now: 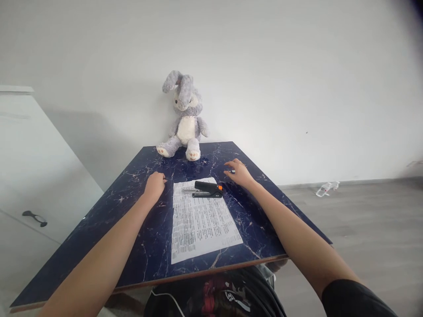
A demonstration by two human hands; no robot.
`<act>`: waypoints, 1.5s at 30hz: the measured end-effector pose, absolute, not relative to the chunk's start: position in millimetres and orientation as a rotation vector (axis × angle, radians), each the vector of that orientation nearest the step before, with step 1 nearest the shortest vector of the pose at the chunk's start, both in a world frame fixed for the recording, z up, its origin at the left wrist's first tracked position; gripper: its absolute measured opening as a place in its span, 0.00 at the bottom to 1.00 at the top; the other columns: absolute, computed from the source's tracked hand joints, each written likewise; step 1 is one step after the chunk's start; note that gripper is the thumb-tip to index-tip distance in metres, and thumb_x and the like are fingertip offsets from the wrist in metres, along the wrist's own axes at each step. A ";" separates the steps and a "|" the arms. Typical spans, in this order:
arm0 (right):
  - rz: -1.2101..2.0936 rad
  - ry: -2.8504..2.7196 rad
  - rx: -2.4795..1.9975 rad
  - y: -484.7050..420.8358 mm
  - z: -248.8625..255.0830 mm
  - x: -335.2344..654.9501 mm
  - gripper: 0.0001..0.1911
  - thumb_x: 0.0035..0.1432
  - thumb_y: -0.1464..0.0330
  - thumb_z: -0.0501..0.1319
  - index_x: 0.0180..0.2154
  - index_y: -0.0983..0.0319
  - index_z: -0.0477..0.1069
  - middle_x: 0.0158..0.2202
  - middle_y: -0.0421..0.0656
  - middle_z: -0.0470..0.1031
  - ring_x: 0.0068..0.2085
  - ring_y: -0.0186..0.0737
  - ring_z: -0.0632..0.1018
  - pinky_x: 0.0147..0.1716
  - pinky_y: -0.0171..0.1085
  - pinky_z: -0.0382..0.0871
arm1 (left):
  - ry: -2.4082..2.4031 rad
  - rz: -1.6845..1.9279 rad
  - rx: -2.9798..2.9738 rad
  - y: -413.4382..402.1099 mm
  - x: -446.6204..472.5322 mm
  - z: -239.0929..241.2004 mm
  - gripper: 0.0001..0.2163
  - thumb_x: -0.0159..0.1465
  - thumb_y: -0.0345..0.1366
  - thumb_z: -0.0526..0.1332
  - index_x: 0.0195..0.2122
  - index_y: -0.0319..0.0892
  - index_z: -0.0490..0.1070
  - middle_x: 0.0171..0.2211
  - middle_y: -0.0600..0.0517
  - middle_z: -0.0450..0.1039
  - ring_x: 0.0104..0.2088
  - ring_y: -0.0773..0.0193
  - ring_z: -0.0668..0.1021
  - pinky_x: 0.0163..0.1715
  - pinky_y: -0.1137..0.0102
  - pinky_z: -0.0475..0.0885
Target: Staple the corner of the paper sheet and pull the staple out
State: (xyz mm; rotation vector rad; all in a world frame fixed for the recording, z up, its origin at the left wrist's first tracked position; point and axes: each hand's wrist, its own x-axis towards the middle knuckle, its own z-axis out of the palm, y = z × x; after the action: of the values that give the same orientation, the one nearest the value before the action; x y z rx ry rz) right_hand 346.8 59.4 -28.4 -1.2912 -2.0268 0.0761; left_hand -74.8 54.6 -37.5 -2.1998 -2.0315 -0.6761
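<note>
Curling my left hand point(155, 184), contents hidden, and my right hand point(242, 175) around a small dark-and-white object point(233, 171), grip unclear, I had the black-and-orange stapler point(207, 190) on the printed white paper sheet point(201, 229), seemingly opened, not yet closed.

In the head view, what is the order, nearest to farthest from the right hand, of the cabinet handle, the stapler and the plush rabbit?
1. Stapler, just left, on the paper.
2. Plush rabbit, at the back of the table.
3. Cabinet handle, far left.
</note>
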 end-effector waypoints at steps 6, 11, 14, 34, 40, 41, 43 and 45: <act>0.179 -2.185 -0.986 27.6 -10.6 309.6 0.07 0.65 0.69 0.65 0.43 0.61 0.81 0.43 0.48 0.75 0.45 0.47 0.76 0.47 0.43 0.72 | -1.994 -0.756 -2.217 43.6 -60.4 -24.4 0.11 0.70 0.36 0.57 0.32 0.42 0.77 0.37 0.40 0.76 0.37 0.49 0.79 0.39 0.62 0.68; 0.449 -2.255 -0.708 9.9 1.2 293.9 0.18 0.69 0.57 0.64 0.54 0.61 0.77 0.48 0.49 0.77 0.44 0.45 0.78 0.41 0.40 0.73 | -1.927 -1.165 -2.356 24.0 -28.6 -13.3 0.14 0.74 0.38 0.49 0.37 0.44 0.71 0.29 0.49 0.75 0.30 0.57 0.77 0.36 0.66 0.67; 0.516 -2.391 -0.630 3.2 2.0 287.3 0.28 0.65 0.55 0.69 0.61 0.60 0.71 0.52 0.51 0.77 0.48 0.49 0.78 0.45 0.42 0.73 | -1.888 -1.278 -2.473 15.9 -8.6 -14.5 0.13 0.74 0.39 0.49 0.38 0.43 0.71 0.30 0.50 0.75 0.30 0.59 0.77 0.35 0.67 0.67; 0.525 -2.565 -0.707 3.9 -2.3 286.3 0.12 0.64 0.65 0.67 0.47 0.63 0.73 0.40 0.44 0.79 0.35 0.40 0.76 0.34 0.36 0.64 | -1.741 -1.077 -3.088 12.5 3.8 -20.8 0.08 0.62 0.40 0.67 0.41 0.44 0.81 0.41 0.47 0.84 0.43 0.52 0.84 0.47 0.61 0.76; 0.529 -2.579 -0.729 4.5 -2.5 286.6 0.12 0.64 0.65 0.67 0.47 0.63 0.72 0.38 0.44 0.78 0.34 0.40 0.75 0.33 0.35 0.63 | -1.743 -0.990 -3.127 3.0 8.4 -12.1 0.08 0.63 0.41 0.66 0.39 0.44 0.80 0.41 0.47 0.84 0.44 0.51 0.84 0.47 0.61 0.76; 0.532 -2.581 -0.731 4.5 -2.5 286.7 0.12 0.64 0.65 0.66 0.47 0.63 0.72 0.38 0.44 0.78 0.34 0.39 0.75 0.33 0.35 0.63 | -1.757 -0.995 -3.145 1.9 8.6 -10.7 0.08 0.63 0.41 0.66 0.39 0.44 0.80 0.41 0.47 0.84 0.44 0.52 0.84 0.48 0.61 0.76; 0.534 -2.583 -0.731 4.6 -2.4 286.8 0.12 0.64 0.64 0.66 0.46 0.63 0.72 0.38 0.44 0.78 0.34 0.39 0.75 0.33 0.35 0.63 | -1.770 -0.992 -3.177 0.7 8.9 -9.1 0.09 0.62 0.41 0.66 0.40 0.43 0.80 0.41 0.47 0.84 0.44 0.52 0.84 0.48 0.61 0.76; 0.534 -2.585 -0.730 4.5 -2.1 286.9 0.12 0.64 0.64 0.66 0.46 0.63 0.72 0.38 0.44 0.78 0.34 0.40 0.75 0.32 0.35 0.63 | -1.767 -0.964 -3.180 0.3 9.3 -9.1 0.09 0.62 0.41 0.66 0.40 0.43 0.81 0.42 0.46 0.84 0.46 0.51 0.84 0.48 0.61 0.77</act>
State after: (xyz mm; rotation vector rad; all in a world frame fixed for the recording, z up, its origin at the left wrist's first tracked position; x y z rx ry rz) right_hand 286.9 4.5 -2.1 -0.7296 -2.5852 0.5344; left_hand 9.3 0.3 -9.1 -3.1801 -1.7668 -0.9637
